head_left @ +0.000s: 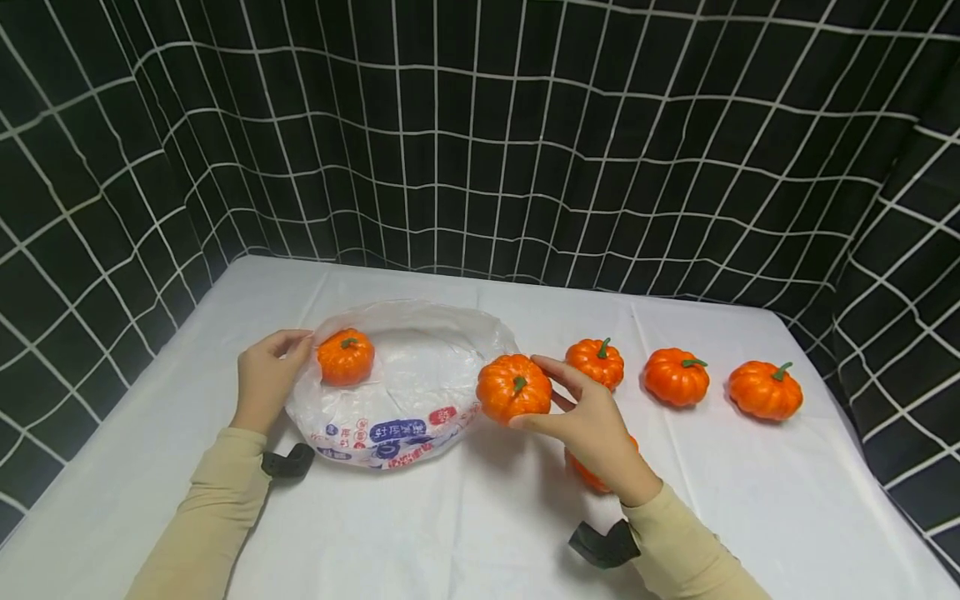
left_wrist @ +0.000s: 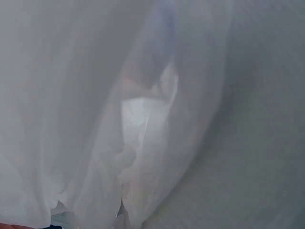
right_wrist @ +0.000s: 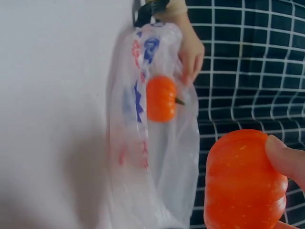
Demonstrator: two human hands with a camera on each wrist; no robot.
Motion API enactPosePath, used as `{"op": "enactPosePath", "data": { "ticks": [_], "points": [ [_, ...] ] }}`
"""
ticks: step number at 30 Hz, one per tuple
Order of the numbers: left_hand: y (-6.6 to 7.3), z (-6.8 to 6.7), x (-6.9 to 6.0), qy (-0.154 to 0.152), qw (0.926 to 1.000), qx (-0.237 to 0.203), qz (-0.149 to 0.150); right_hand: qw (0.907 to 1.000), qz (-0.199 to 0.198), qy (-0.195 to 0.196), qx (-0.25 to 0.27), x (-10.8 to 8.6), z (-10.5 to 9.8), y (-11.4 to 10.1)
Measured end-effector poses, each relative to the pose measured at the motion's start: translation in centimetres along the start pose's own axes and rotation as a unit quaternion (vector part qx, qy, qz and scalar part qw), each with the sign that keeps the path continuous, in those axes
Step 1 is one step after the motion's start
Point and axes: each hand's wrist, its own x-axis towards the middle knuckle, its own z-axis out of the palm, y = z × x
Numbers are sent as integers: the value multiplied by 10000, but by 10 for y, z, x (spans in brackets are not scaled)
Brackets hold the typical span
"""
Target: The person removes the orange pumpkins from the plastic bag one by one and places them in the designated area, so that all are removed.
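Observation:
A clear plastic bag (head_left: 420, 317) with blue and red print lies spread wide on the white cloth. Inside it, at the left, sits a small orange pumpkin (head_left: 345, 358) with a green stem. My left hand (head_left: 272, 371) pinches the bag's left rim between thumb and fingers. At the bag's right edge my right hand (head_left: 592, 425) grips another pumpkin (head_left: 514, 388), thumb in front and fingers behind; that pumpkin (right_wrist: 245, 181) also shows close up in the right wrist view. Bag plastic (left_wrist: 143, 119) fills most of the left wrist view, hiding the left fingers.
To the right stand three pumpkins in a row: the nearest one (head_left: 595, 363), a middle one (head_left: 676, 377) and a far right one (head_left: 765, 390). One more pumpkin (head_left: 588, 475) is partly hidden under my right hand. A black curtain with white grid lines (head_left: 480, 142) hangs behind the table.

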Motion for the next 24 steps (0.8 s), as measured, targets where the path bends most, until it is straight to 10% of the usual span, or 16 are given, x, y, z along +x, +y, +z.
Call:
{"op": "enactPosePath", "data": {
  "ticks": [24],
  "points": [
    [2, -2, 1, -1, 10000, -73, 45, 9678, 1764, 1122, -1400, -77, -115, 40]
  ]
}}
